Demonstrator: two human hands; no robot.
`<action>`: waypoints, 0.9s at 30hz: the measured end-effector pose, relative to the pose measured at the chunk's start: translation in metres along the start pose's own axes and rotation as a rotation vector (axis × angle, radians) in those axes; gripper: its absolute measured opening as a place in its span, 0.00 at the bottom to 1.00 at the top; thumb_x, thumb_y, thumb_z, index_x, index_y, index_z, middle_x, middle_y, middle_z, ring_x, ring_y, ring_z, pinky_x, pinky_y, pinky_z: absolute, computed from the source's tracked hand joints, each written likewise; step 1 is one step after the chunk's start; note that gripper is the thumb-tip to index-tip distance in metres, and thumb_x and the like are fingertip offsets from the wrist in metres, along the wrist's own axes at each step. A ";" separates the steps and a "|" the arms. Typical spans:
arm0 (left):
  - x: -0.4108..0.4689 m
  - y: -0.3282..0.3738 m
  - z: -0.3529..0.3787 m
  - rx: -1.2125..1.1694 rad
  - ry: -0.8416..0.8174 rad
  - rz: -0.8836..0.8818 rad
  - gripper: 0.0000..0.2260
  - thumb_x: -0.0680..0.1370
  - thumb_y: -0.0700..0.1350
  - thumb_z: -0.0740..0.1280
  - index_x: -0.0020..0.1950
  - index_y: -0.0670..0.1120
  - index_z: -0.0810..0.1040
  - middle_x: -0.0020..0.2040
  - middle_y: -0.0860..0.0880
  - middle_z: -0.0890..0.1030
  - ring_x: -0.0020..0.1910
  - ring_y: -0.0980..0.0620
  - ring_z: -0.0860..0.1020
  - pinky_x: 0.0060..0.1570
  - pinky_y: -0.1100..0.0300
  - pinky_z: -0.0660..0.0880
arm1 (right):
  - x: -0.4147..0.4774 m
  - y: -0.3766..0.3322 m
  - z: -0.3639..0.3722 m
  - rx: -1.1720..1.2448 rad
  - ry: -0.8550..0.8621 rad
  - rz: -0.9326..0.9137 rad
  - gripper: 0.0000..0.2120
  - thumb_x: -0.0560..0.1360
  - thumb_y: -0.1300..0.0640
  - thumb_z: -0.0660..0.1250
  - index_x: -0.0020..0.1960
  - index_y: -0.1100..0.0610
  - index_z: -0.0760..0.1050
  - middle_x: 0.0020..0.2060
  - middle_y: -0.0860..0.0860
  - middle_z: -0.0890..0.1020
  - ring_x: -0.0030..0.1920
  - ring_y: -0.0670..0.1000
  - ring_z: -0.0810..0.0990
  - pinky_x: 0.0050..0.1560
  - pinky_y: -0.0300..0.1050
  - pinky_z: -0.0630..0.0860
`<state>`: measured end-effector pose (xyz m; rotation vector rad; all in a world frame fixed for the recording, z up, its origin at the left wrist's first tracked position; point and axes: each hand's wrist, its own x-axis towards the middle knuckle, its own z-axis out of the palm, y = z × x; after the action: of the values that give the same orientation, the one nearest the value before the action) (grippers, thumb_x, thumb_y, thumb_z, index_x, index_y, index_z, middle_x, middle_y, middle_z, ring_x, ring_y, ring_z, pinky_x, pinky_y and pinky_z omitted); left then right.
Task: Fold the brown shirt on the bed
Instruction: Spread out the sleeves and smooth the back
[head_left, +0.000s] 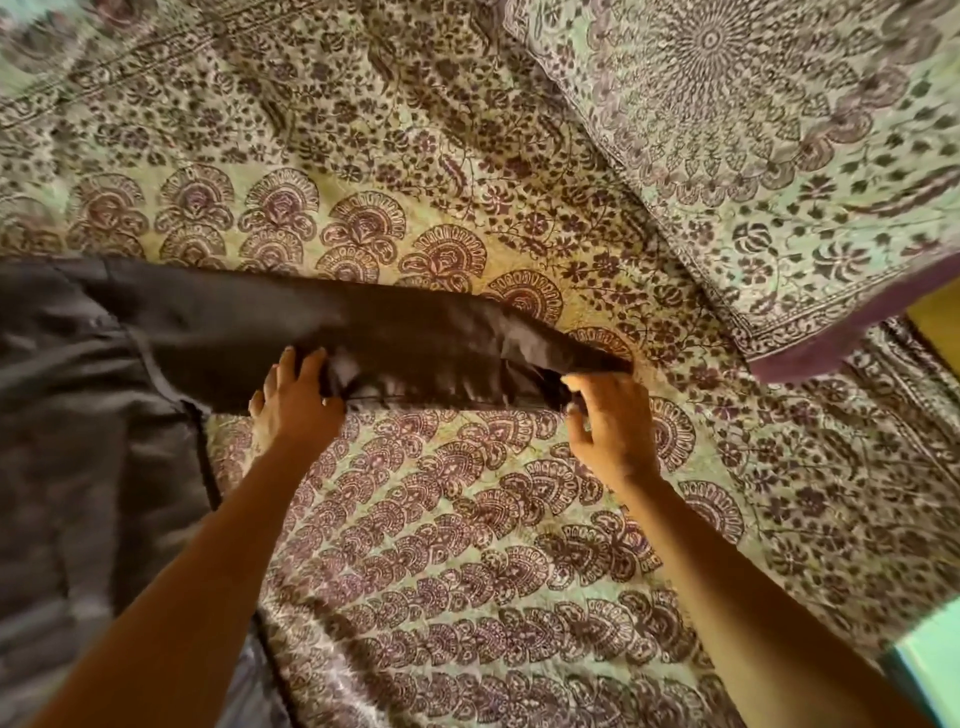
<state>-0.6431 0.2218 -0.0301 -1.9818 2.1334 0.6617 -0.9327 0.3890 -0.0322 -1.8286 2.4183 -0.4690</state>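
The brown shirt (83, 395) lies spread over the left side of the bed (467, 545), and one long sleeve stretches right across the patterned cover. My left hand (293, 402) grips the sleeve's near edge at about mid-length, fingers curled over the cloth. My right hand (610, 421) pinches the cuff end of the sleeve, thumb on top. The sleeve is lifted slightly and blurred between the two hands. The shirt's left part runs out of view.
A pillow (779, 156) in a matching floral print lies at the upper right, its purple edge close to the cuff. The bed's right edge and a pale floor patch (935, 665) show at the lower right.
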 end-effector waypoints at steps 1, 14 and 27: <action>0.000 -0.001 0.000 -0.002 0.009 0.005 0.28 0.73 0.44 0.65 0.73 0.51 0.63 0.76 0.43 0.58 0.73 0.40 0.59 0.68 0.39 0.60 | 0.006 -0.004 -0.002 0.096 0.058 0.034 0.13 0.71 0.56 0.58 0.53 0.57 0.73 0.41 0.54 0.81 0.36 0.54 0.79 0.34 0.45 0.75; -0.002 0.002 0.004 -0.004 -0.046 -0.008 0.30 0.75 0.42 0.63 0.75 0.51 0.58 0.77 0.44 0.52 0.75 0.42 0.53 0.69 0.38 0.57 | 0.059 -0.005 0.005 0.234 -0.230 1.129 0.23 0.70 0.45 0.70 0.56 0.60 0.73 0.56 0.60 0.76 0.57 0.61 0.74 0.53 0.53 0.75; 0.038 -0.007 -0.003 -0.053 0.189 -0.037 0.24 0.79 0.51 0.59 0.75 0.53 0.59 0.77 0.48 0.53 0.76 0.45 0.50 0.71 0.39 0.46 | 0.125 0.025 -0.015 0.135 0.128 0.816 0.13 0.77 0.59 0.62 0.61 0.56 0.68 0.54 0.54 0.80 0.53 0.56 0.79 0.43 0.42 0.70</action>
<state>-0.6396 0.1854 -0.0446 -2.1862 2.1975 0.5505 -0.9952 0.2794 -0.0096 -0.6565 2.8289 -0.6375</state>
